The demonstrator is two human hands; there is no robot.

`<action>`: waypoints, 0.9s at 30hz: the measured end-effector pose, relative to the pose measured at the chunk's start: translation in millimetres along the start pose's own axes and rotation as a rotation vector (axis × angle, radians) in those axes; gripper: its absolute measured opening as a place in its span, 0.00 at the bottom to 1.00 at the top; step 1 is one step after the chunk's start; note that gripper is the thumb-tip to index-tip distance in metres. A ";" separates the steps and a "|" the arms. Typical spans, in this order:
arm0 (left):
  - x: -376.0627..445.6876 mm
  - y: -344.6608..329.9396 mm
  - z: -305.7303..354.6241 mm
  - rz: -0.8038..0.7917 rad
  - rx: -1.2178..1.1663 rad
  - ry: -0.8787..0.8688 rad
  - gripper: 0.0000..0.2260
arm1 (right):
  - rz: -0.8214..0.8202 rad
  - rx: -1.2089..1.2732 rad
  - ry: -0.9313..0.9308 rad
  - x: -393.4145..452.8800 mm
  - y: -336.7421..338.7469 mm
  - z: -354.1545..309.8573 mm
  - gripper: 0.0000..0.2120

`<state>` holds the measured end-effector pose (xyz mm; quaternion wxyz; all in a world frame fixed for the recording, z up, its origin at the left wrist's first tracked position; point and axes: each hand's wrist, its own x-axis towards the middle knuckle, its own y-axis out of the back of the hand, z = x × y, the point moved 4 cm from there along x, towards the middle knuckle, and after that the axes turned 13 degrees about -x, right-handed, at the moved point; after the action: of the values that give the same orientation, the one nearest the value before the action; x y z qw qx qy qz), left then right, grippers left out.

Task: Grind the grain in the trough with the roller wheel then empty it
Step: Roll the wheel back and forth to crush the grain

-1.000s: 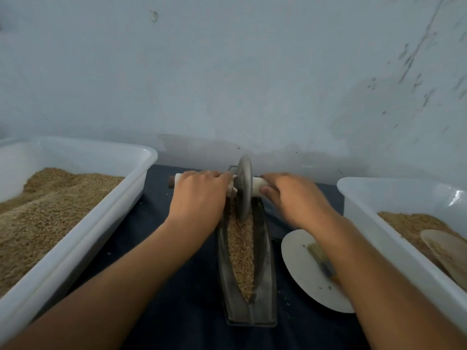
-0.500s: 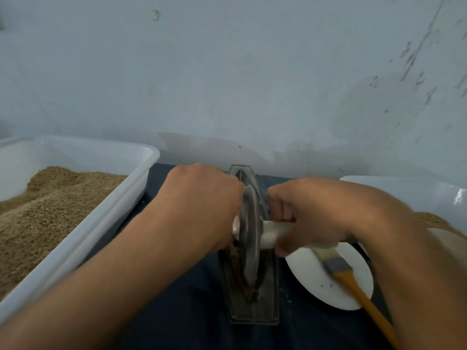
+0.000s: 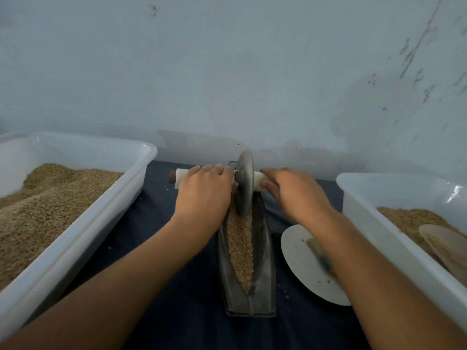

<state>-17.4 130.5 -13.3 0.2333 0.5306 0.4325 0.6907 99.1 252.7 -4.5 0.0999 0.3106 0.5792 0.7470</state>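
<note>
Right arm (image 3: 353,248) hides brush (image 3: 319,253) handle; hands cover axle.

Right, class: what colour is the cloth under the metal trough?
Dark navy blue cloth, seen best in the head view beneath the trough.

A small grain-processing workroom: white plastic tubs (image 3: 75,231) heaped with grain (image 3: 50,198), a metal grinding trough (image 3: 249,299) on dark cloth (image 3: 161,215), against a scuffed, stained bluish wall (image 3: 227,72).
</note>
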 end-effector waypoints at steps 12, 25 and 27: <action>-10.4 57.2 7.4 -0.360 0.043 -0.022 0.11 | -0.396 -0.063 0.154 -28.2 52.6 -14.2 0.20; -6.5 44.9 0.9 -0.239 0.063 0.053 0.08 | -0.354 0.008 0.140 -16.4 33.9 -7.2 0.11; -1.6 28.6 -2.2 -0.188 0.028 0.094 0.06 | -0.282 0.048 0.099 -8.2 19.3 -0.6 0.10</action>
<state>-15.0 113.7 9.9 0.2692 0.4577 0.5003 0.6839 109.3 242.1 10.4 0.1676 0.1915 0.6391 0.7258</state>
